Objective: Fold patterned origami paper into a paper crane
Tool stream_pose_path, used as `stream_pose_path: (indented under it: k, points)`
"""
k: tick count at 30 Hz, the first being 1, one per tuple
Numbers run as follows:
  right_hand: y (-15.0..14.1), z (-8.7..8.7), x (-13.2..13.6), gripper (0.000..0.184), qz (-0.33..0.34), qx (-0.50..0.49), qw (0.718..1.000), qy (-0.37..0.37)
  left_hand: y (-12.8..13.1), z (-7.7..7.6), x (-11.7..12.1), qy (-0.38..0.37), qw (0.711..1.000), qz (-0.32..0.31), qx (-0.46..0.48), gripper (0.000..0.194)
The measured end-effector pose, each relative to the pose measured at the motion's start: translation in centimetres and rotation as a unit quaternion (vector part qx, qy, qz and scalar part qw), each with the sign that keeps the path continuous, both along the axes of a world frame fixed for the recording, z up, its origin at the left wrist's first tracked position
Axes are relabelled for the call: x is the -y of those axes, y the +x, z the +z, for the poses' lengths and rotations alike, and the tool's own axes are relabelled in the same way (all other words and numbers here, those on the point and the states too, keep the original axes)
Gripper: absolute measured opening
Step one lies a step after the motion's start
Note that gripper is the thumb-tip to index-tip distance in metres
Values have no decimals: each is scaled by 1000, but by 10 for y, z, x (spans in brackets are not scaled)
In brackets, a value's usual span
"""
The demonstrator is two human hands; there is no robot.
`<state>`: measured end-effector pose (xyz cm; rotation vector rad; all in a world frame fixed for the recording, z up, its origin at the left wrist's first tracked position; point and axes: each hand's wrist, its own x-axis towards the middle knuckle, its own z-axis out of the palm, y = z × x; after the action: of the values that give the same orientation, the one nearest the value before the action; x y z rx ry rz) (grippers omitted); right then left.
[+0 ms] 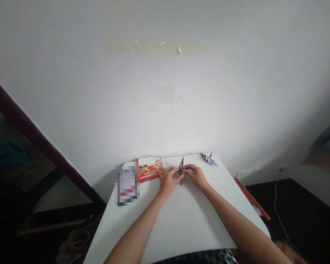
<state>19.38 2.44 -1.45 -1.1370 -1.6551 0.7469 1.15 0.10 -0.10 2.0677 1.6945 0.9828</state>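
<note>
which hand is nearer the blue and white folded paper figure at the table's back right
Right. The right hand is in front of the blue and white folded paper figure, slightly to its left; the left hand is also in front, farther left.

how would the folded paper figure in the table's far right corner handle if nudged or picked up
The folded paper figure would probably be very light, since it looks like thin printed paper. Its narrow, pointed ends would likely bend if pinched hard. Being angular rather than round, it seems apt to slide, not roll.
</note>
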Motion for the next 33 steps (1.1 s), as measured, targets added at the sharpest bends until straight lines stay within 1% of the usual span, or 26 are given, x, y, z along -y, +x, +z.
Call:
stream_pose_path:
  k: [5, 12, 21, 33]
  points:
    - [0, -2, 0, 25, -6, 2, 1000, 0, 0, -1, -1, -3, 1000, 12, 4, 31]
    - [0, 1, 1, 25, -3, 11, 1000, 0, -1, -2, -1, -10, 1000, 1, 18, 30]
    - [0, 3, 2, 25, -13, 24, 1000, 4, 0, 0, -1, -20, 1000, 3, 10, 30]
    - [0, 1, 1, 24, -21, 22, 1000, 7, -1, 3, 0, -20, 1000, -6, 17, 28]
